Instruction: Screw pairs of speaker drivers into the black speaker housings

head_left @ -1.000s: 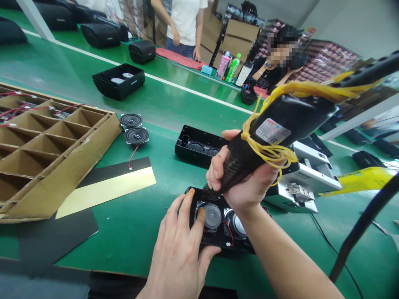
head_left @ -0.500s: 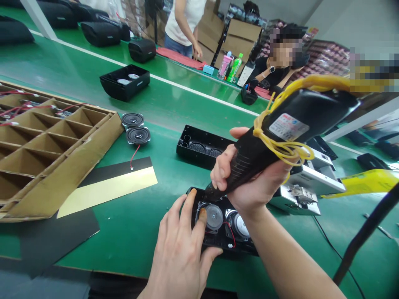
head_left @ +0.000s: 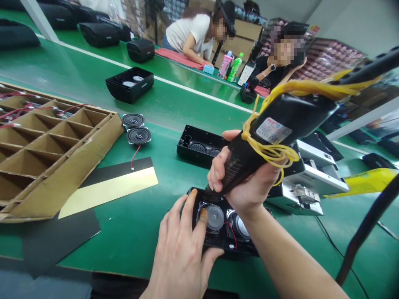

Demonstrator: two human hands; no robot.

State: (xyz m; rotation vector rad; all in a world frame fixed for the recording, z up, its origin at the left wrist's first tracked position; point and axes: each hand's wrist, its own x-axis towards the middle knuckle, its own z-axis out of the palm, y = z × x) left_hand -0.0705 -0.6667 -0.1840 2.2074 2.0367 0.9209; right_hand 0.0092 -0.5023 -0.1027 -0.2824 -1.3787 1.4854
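Observation:
My right hand (head_left: 249,189) is closed around a black electric screwdriver (head_left: 296,118) with a yellow cord tied about its body. Its lower end points down at the far edge of a black speaker housing (head_left: 241,249); the very tip is hard to make out. My left hand (head_left: 181,245) grips that housing at its left end, thumb on the near side and fingers reaching over a speaker driver (head_left: 215,217). A second speaker driver (head_left: 239,226) sits beside it, partly behind my right forearm. A red wire with a white connector (head_left: 231,246) lies in the housing.
Another open housing (head_left: 195,151) lies behind. Two loose speaker drivers (head_left: 137,135) sit left, near a cardboard divider box (head_left: 93,153) and a yellow strip (head_left: 109,191). A metal device (head_left: 311,178) stands right. Two people are across the bench (head_left: 174,108).
The screwdriver's upper body has swung left and slightly down in my right hand. My left hand stays on the housing. Across the bench, a person in white has bent forward toward a blue box.

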